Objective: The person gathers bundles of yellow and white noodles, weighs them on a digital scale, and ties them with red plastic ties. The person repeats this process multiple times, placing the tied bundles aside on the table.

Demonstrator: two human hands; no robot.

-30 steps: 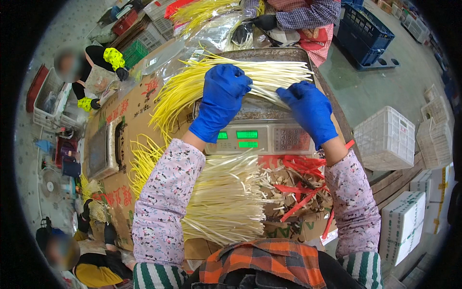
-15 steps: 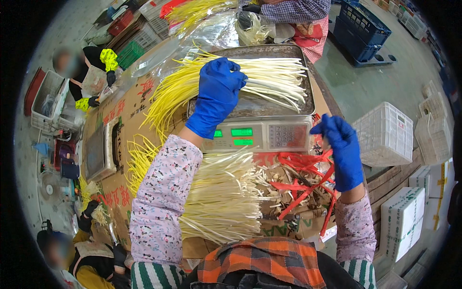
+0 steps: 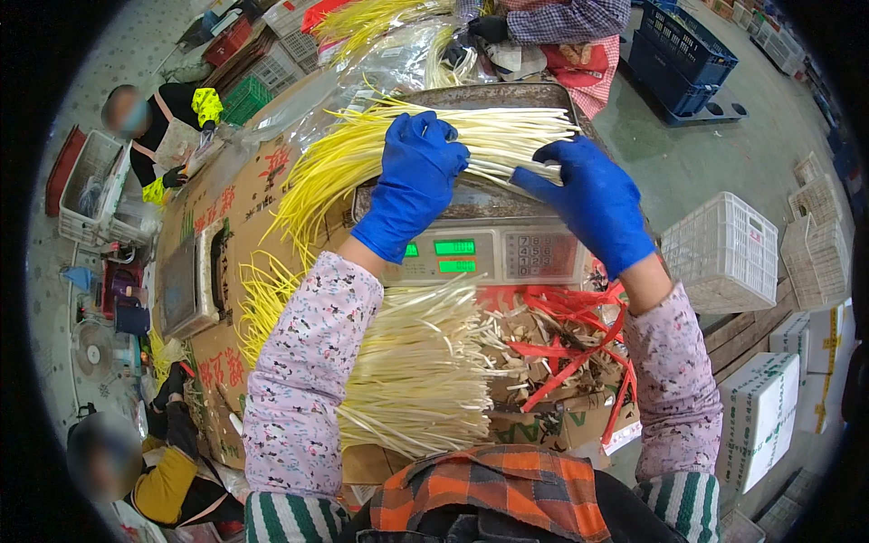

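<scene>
A bundle of yellow chives (image 3: 348, 154) lies across the metal pan (image 3: 484, 210) of a weighing scale (image 3: 489, 258), white ends to the right. My left hand (image 3: 416, 167), in a blue glove, is closed on the bundle's middle, its fingers curled over the stalks. At the white ends, my right hand (image 3: 588, 199), also blue-gloved, spreads thumb and fingers apart with nothing visibly gripped. Whether its fingertips touch the stalks is hard to tell. A larger pile of yellow chives (image 3: 416, 371) spreads on the cardboard in front of the scale.
Red strips (image 3: 570, 339) and plant scraps lie right of the pile. Across the table, a co-worker's dark-gloved hand (image 3: 489, 29) is beside clear plastic. Two people work at the left. White crates (image 3: 720, 253) and blue crates (image 3: 679, 59) stand on the right.
My right hand has moved up and left from above the red strips to the bundle's white ends, and its fingers have opened. My left hand stays on the bundle.
</scene>
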